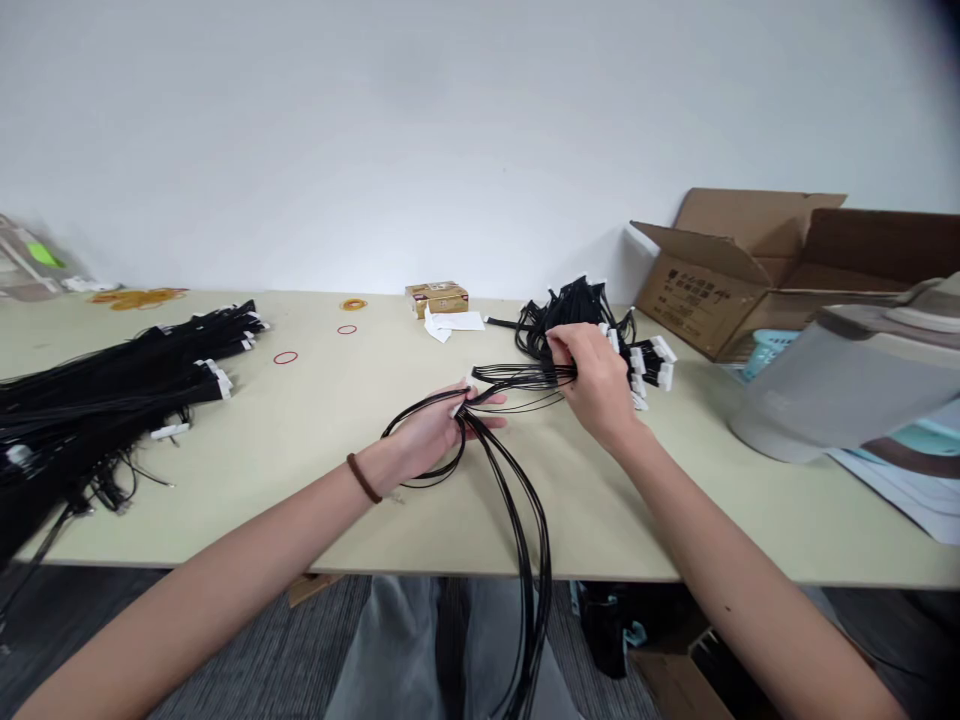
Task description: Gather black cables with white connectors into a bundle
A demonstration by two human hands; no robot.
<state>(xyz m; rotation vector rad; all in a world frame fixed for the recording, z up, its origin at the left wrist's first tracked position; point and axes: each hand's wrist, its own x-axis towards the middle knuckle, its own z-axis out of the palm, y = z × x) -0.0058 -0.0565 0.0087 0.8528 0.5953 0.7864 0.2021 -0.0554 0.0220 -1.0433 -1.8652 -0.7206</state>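
Note:
My left hand (431, 437), palm up with a brown band at the wrist, holds a black wire harness (534, 510) by its white connector (459, 405) end. Its wires loop around the hand, and a long tail hangs over the table's front edge. To the right, my right hand (598, 385) is closed, pinching black wires that stretch between the two hands; its fingertips are partly hidden. Just behind that hand lies a pile of black harnesses (576, 303) with white connectors (637, 370).
A large heap of black cables (127, 385) covers the table's left side. Rubber bands (139, 297), a small gold box (439, 298) and white paper (459, 321) lie toward the wall. An open cardboard box (697, 295) and a large grey cup (832, 375) stand at right.

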